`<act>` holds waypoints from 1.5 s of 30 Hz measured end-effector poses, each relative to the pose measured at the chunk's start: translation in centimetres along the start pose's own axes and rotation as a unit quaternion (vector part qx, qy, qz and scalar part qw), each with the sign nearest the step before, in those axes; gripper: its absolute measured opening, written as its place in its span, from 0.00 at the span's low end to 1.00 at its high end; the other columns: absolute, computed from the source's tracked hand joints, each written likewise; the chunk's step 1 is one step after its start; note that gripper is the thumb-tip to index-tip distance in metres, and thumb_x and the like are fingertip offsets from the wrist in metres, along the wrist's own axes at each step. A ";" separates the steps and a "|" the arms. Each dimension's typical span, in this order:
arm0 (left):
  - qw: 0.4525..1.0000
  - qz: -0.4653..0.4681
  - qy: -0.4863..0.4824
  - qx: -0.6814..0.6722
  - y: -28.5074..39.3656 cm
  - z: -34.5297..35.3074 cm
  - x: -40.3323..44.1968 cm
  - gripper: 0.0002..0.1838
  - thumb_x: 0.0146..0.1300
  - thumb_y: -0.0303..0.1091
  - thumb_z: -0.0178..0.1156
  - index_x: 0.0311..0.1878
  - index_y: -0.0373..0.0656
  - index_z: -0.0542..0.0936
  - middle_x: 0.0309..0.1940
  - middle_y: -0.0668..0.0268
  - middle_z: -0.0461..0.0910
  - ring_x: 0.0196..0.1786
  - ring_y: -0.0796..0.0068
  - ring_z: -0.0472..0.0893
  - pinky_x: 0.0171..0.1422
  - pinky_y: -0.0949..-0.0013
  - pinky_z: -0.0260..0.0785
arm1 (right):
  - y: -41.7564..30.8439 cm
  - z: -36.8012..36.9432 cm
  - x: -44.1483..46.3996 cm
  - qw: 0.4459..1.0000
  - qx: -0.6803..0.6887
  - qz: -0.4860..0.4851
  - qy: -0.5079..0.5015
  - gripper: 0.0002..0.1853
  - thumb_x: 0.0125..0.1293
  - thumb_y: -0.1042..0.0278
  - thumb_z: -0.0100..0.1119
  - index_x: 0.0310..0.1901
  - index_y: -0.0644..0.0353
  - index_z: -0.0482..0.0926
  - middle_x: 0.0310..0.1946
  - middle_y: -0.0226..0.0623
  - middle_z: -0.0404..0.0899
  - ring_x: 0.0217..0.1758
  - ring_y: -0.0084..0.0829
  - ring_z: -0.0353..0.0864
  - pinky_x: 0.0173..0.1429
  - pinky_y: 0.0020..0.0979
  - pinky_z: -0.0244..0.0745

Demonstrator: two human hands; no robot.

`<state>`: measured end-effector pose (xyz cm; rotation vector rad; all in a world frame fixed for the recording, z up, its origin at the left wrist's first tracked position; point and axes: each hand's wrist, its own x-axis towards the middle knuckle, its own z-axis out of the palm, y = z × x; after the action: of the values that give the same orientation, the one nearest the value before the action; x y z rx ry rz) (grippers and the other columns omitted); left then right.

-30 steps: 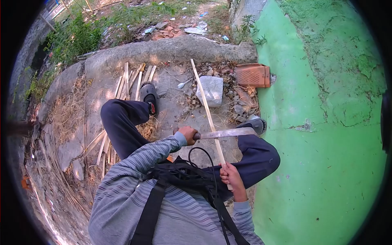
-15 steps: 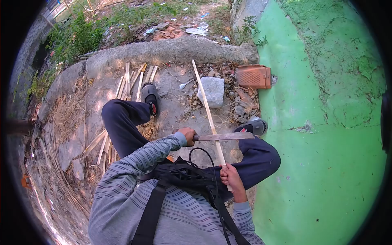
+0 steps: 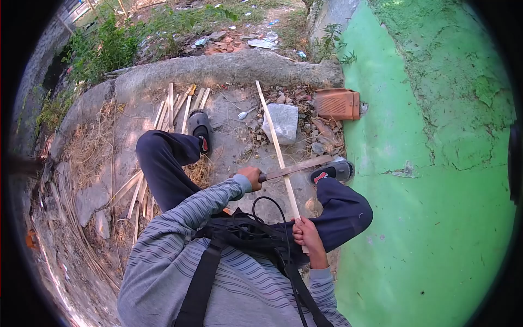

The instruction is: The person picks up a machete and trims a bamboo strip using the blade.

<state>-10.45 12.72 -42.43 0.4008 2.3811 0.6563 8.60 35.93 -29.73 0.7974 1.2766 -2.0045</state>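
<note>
My left hand (image 3: pixel 250 179) is closed round the dark handle of a machete (image 3: pixel 308 165). Its long blade points right, tilted up toward the far side, and crosses a pale, thin wooden strip (image 3: pixel 275 140). Whether the edge bites into the wood I cannot tell. My right hand (image 3: pixel 308 235) grips the near end of that strip, close to my right thigh. From there the strip runs away from me, past a pale stone block (image 3: pixel 281 124), its far end near the low kerb.
Several wooden strips (image 3: pixel 173 109) lie beyond my left leg, with more (image 3: pixel 135 199) beside it. A terracotta block (image 3: pixel 338 104) stands by the green wall (image 3: pixel 425 229) on the right. A black cable (image 3: pixel 272 201) loops over my lap. A concrete kerb (image 3: pixel 218 68) curves across the far side.
The machete has swung so its tip points farther up and away; before, the blade lay almost level across the strip. My right hand keeps its hold and has hardly moved.
</note>
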 end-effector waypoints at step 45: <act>0.998 0.050 -0.026 0.005 -0.2 0.3 -0.7 0.13 0.41 0.33 0.62 0.34 0.45 0.85 0.31 0.50 0.84 0.38 0.47 0.84 0.46 0.52 0.77 | -0.4 -0.4 -0.2 0.997 0.074 0.009 -0.032 0.09 0.78 0.65 0.42 0.50 0.61 0.68 0.21 0.21 0.56 0.16 0.10 0.51 0.16 0.15 0.46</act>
<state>-9.69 12.39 -42.39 0.5378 2.3285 0.6714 8.47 36.46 -29.45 0.8025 1.0906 -2.1125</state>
